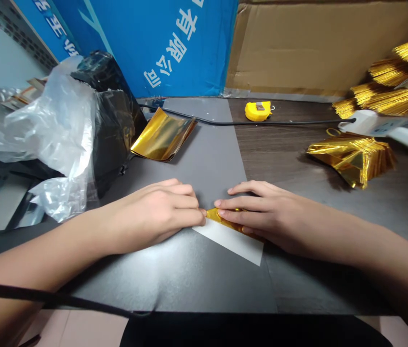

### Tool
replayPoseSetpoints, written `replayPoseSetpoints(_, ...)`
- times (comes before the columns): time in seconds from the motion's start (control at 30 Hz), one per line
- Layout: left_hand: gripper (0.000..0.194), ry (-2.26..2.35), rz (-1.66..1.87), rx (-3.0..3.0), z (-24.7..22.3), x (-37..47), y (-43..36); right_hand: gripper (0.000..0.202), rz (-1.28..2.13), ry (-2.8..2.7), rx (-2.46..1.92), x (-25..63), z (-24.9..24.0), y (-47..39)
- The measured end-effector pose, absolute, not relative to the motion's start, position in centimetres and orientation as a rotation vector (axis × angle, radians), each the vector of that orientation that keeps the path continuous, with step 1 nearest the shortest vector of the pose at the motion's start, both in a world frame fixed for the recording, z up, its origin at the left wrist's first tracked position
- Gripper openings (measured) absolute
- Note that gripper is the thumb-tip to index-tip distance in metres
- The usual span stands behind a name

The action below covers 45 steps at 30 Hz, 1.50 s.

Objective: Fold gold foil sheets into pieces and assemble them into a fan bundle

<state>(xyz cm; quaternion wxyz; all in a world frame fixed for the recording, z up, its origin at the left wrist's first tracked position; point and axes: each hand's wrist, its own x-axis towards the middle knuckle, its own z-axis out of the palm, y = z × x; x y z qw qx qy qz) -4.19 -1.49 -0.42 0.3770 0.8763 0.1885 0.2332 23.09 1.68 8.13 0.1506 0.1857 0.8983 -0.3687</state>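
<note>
A sheet of gold foil paper (227, 239) lies on the grey mat in front of me, partly folded. Its white back shows as a slanted strip, with a gold folded edge along the far side. My left hand (169, 209) has its fingers curled together and pinches the left end of that fold. Across the gold part rests my right hand (265, 207), its fingers stretched out and slightly spread, touching the fold from above. The thumb side of the right hand and the paper's right end are partly hidden.
A stack of gold sheets (164, 135) lies beyond my left hand. A yellow tape measure (257, 111), a black cable (279, 124) and a white power strip (380, 123) are farther back. Folded gold bundles (353, 156) sit right. Plastic bags (66, 120) stand left; boxes (290, 48) line the back.
</note>
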Motion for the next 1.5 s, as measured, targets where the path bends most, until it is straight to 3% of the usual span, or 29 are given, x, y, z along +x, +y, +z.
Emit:
replayPoseSetpoints(0.2, 0.032, 0.43, 0.518, 2.336, -0.5, -4.1, -1.5, 0.035, -0.965, 2.655, 0.484, 22.7, 8.4, 1.0)
replayPoseSetpoints(0.47, 0.027, 0.556, 0.61, 2.519, -1.2, -3.8, -1.7, 0.031, -1.116, 2.579, 0.706, 21.9, 8.7, 0.1)
replayPoseSetpoints(0.93, 0.027, 0.554, 0.691, 2.532, -1.5, -3.6, -2.1, 0.03, -1.131, 2.708, 0.664, 22.1, 7.8, 0.0)
replayPoseSetpoints(1.17, 0.023, 0.277, 0.774, 2.284, 0.2, -3.4, -2.8, 0.034, -1.197, 2.644, 0.704, 22.0, 7.7, -0.4)
replayPoseSetpoints(1.27, 0.03, 0.151, 0.726, 2.195, 0.6, -2.9, -3.6, 0.029, -1.17, 2.66, 0.763, 22.1, 7.5, -0.4)
replayPoseSetpoints(1.5, 0.027, 0.342, 0.626, 2.183, -0.1, -2.8, -3.5, 0.022, -1.054, 2.716, 0.867, 22.2, 7.2, -0.2)
